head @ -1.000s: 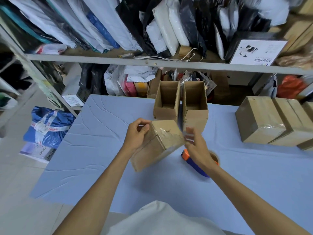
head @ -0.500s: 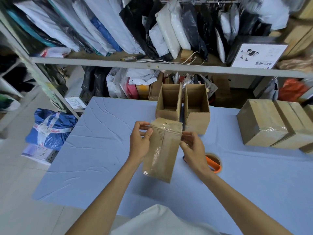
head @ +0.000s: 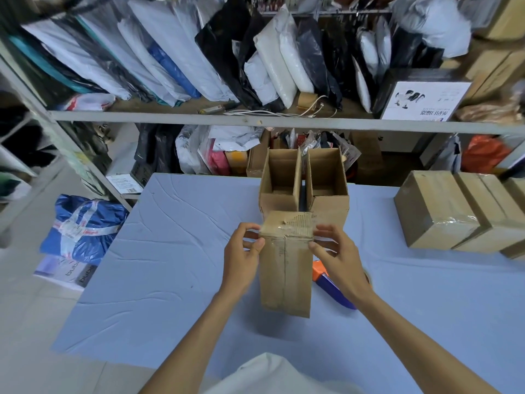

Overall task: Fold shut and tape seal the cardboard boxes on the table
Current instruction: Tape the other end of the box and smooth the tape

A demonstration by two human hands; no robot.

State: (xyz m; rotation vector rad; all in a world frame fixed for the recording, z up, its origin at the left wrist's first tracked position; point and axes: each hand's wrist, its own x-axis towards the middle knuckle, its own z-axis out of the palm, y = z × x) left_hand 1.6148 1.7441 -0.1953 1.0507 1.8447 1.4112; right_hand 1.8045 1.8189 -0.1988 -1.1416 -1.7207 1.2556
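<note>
I hold a closed cardboard box (head: 286,268) upright above the blue table (head: 170,280), with clear tape along its front seam and over its top end. My left hand (head: 241,257) grips its upper left edge with fingers and thumb. My right hand (head: 335,257) grips the upper right edge the same way. Behind it two open boxes (head: 304,183) stand side by side with flaps up. An orange and blue tape dispenser (head: 331,282) lies on the table under my right wrist, partly hidden.
Sealed boxes (head: 437,211) are lined up at the table's right side. A metal shelf (head: 255,120) packed with bags runs along the back. A blue bundle (head: 82,226) lies on the floor to the left.
The box has turned from tilted on its side to upright and squared to me. My right hand has left the tape dispenser area and now grips the box's upper right edge.
</note>
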